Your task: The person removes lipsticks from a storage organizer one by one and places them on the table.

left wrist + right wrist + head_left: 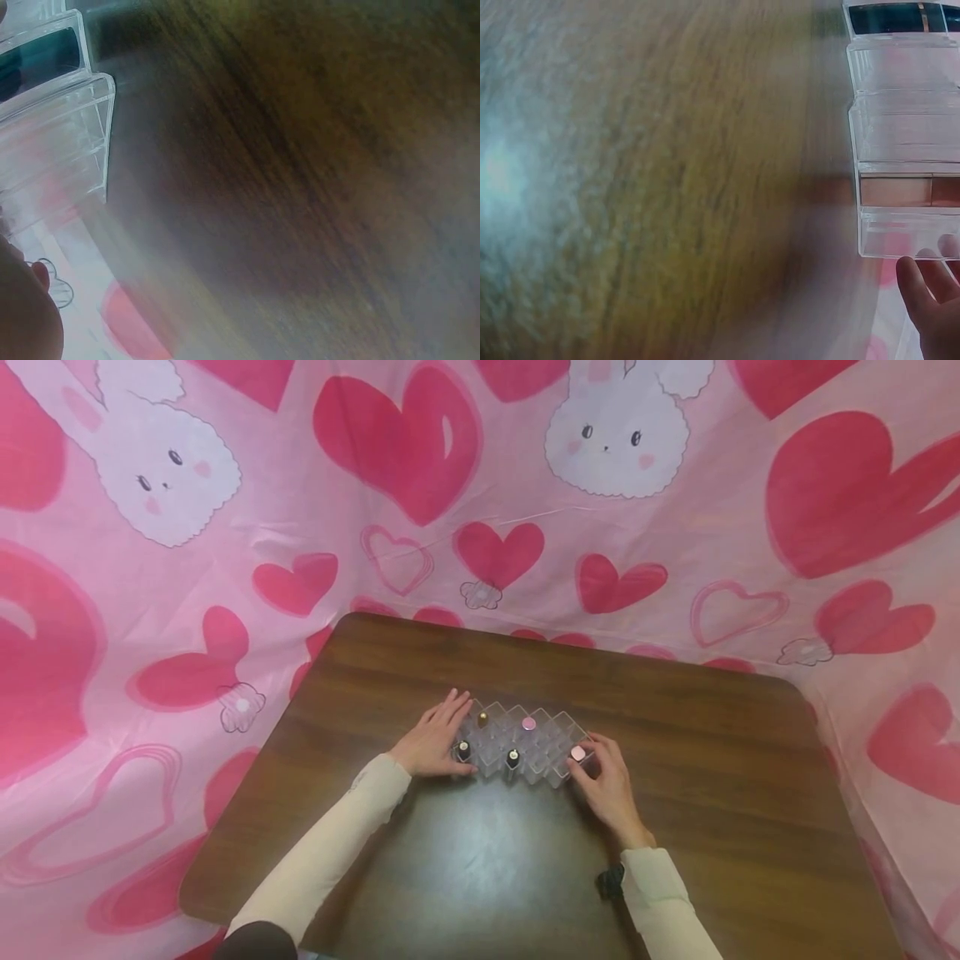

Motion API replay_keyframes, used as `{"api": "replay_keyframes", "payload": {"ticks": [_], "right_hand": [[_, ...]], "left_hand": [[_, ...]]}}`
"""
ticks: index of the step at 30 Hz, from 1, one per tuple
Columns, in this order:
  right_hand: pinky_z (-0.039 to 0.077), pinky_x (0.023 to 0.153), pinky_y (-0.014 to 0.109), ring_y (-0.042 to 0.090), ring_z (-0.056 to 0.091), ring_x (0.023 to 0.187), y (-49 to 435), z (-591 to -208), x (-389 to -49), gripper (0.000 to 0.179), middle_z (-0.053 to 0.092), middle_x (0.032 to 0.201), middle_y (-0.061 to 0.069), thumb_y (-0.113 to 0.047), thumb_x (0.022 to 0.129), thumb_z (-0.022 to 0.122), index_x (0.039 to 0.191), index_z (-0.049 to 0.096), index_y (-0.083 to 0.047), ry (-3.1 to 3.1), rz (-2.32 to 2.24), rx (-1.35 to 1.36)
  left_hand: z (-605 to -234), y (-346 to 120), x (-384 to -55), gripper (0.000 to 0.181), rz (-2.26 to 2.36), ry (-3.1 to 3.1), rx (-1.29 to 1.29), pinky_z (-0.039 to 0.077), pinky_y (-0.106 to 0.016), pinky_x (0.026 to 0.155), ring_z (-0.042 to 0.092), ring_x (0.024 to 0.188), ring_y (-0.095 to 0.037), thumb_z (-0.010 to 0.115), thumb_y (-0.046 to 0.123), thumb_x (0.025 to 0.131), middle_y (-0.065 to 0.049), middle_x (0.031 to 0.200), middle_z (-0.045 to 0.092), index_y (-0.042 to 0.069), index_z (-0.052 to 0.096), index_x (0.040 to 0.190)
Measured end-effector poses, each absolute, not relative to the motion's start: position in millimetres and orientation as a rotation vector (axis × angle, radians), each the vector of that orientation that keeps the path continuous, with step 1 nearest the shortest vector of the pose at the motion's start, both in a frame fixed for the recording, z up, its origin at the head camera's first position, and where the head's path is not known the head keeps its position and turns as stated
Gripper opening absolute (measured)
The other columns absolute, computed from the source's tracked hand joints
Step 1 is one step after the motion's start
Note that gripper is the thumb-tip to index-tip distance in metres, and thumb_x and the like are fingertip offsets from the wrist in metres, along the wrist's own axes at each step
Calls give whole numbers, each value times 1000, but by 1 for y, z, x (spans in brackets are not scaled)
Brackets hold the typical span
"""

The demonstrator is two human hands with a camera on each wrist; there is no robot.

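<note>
A clear plastic lipstick organizer with zigzag edges lies on the table. In it stand a black tube, another black tube, a gold-topped tube, a pink-topped tube and a pale pink-topped tube. My left hand rests against the organizer's left end, fingers extended and thumb along its front corner. The right hand holds the opposite end, thumb in front and fingers bent behind, beside the pale pink tube. Through the clear wall in the right wrist view, fingertips show faintly.
The brown wooden table has rounded corners and a bright light reflection in front of the organizer. Pink cloth with hearts and rabbits hangs around the back and sides. A black band sits at the right wrist.
</note>
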State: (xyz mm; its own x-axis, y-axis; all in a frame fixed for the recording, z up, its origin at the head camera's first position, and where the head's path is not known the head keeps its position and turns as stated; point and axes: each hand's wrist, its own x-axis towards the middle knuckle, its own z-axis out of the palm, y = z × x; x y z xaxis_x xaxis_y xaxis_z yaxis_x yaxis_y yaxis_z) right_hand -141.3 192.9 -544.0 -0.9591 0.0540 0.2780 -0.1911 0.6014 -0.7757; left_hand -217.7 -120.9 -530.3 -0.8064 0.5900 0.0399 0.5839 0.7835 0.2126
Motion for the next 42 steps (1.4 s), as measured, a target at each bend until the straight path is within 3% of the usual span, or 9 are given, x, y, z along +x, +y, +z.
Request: {"api": "replay_keyframes", "payload": {"ticks": [9, 42], "right_hand": [[39, 93, 50, 30, 46, 117, 192, -543, -139, 30, 48, 127, 8, -27, 78, 69, 102, 61, -11, -2570, 1317, 59], [35, 97, 49, 28, 45, 117, 188, -539, -138, 26, 50, 125, 7, -20, 74, 72, 97, 65, -9, -2500, 1283, 79]], "left_hand": [[-532, -121, -217, 115, 327, 2935, 953, 18, -42, 110, -7, 140, -17, 57, 73, 62, 1, 152, 0, 13, 6, 145], [-534, -121, -217, 114, 327, 2954, 958, 18, -42, 110, -5, 140, -18, 55, 74, 62, -3, 152, 7, 13, 8, 145]]}}
